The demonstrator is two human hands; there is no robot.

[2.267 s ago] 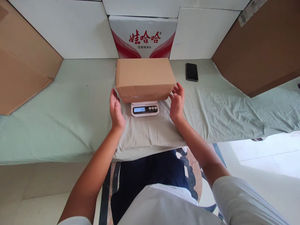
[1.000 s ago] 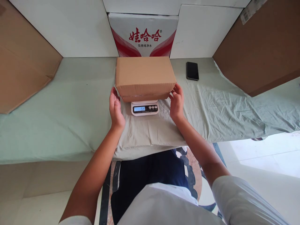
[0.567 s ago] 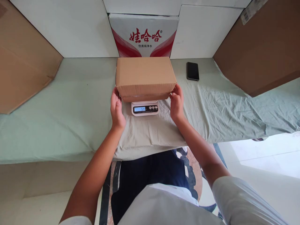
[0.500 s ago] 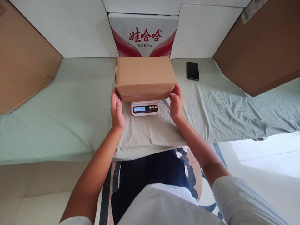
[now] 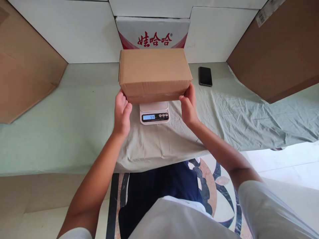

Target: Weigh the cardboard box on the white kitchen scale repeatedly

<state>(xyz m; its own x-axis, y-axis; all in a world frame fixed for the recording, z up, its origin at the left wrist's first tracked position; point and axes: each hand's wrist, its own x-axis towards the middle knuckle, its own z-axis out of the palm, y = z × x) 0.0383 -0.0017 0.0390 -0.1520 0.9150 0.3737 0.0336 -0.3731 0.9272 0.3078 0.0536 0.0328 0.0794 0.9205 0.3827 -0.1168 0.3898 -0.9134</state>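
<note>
A brown cardboard box (image 5: 155, 66) is held up between my two hands, over a white digital kitchen scale (image 5: 154, 113). My left hand (image 5: 122, 111) grips its lower left corner, with the thumb in front and the other fingers partly hidden behind and below. At the lower right corner my right hand (image 5: 188, 106) grips it the same way. The box covers the rear of the scale's platform from sight. The scale's lit display reads what looks like 54, beside a few round buttons.
A black phone (image 5: 205, 76) lies on the green cloth (image 5: 89, 109) right of the box. Behind stands a white and red carton (image 5: 154, 25) with red lettering. Large cardboard boxes stand at the left (image 5: 27, 63) and right (image 5: 279, 53). The cloth's front edge hangs above my lap.
Both hands have raised the cardboard box off the scale, up and closer to the camera. More of the scale's platform shows, and less of the carton behind. The display looks the same.
</note>
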